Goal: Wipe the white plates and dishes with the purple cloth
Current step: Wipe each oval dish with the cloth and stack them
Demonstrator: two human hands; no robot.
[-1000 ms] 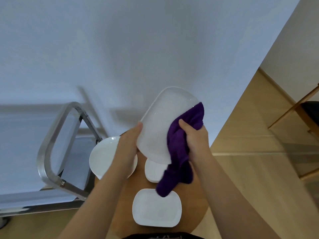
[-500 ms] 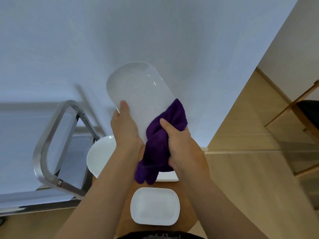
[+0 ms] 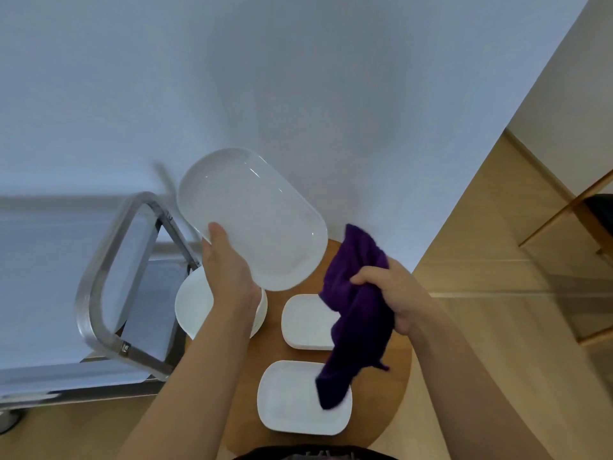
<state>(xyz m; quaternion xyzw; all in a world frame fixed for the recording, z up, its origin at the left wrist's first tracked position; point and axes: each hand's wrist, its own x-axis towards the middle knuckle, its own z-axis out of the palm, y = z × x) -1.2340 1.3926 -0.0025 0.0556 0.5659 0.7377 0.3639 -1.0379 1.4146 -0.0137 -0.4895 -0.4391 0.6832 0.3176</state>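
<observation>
Gripping oval plate (image 3: 255, 220) with left hand (image 3: 229, 270) | right hand (image 3: 394, 293) fingers clutching purple cloth (image 3: 355, 313)

Tilted white oval plate (image 3: 255, 220), bunched purple cloth (image 3: 356, 307) beside

White wall (image 3: 298, 78), wooden floor (image 3: 497, 254)

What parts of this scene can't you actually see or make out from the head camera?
- Round white plate: largely covered by the left hand and forearm.
- Underside of the oval platter: faces away, and the left hand's fingers behind it are hidden.
- Far rectangular dish and near rectangular dish: partly hidden by the purple cloth, gripped by the right hand.
- Wooden chair: cut off by the right edge.
</observation>
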